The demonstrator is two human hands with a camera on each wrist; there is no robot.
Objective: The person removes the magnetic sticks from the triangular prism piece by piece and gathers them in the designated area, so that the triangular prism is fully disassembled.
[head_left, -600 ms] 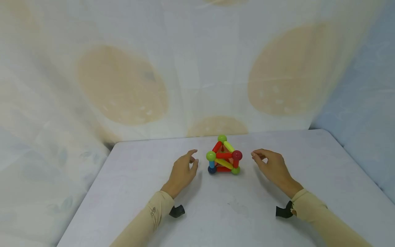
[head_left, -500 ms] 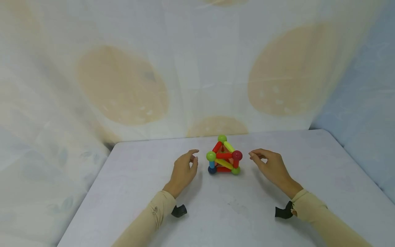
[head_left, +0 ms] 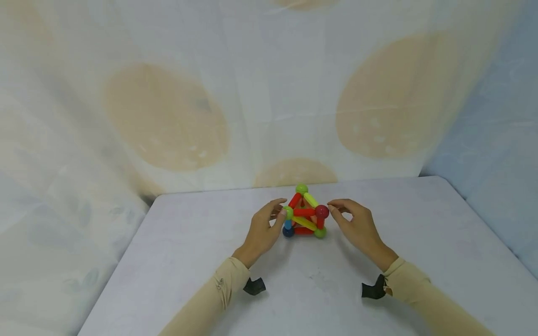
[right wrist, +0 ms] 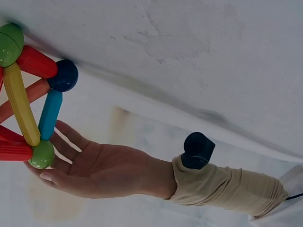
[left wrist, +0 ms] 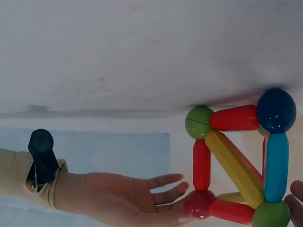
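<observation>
A small frame of coloured sticks and balls (head_left: pixel 304 212) stands on the white table (head_left: pixel 302 289), towards its far edge. My left hand (head_left: pixel 280 209) reaches in from the left, fingers relaxed, and touches the green ball (head_left: pixel 287 213) at the frame's left corner. My right hand (head_left: pixel 334 207) comes from the right and touches the red ball (head_left: pixel 322 211). In the left wrist view the right hand (left wrist: pixel 123 194) has its straight fingers at the red ball (left wrist: pixel 199 204). In the right wrist view the left hand (right wrist: pixel 90 170) lies against the green ball (right wrist: pixel 42 153).
A pale cloth (head_left: pixel 168 116) with large tan circles hangs behind the table, and a blue cloth (head_left: pixel 496 154) drapes the right side. Black wrist mounts (head_left: pixel 254 285) (head_left: pixel 371 289) sit at both sleeves. Table edges run at the left and right.
Both hands have moved inward from either side of the frame and now touch its balls. The frame itself has not moved.
</observation>
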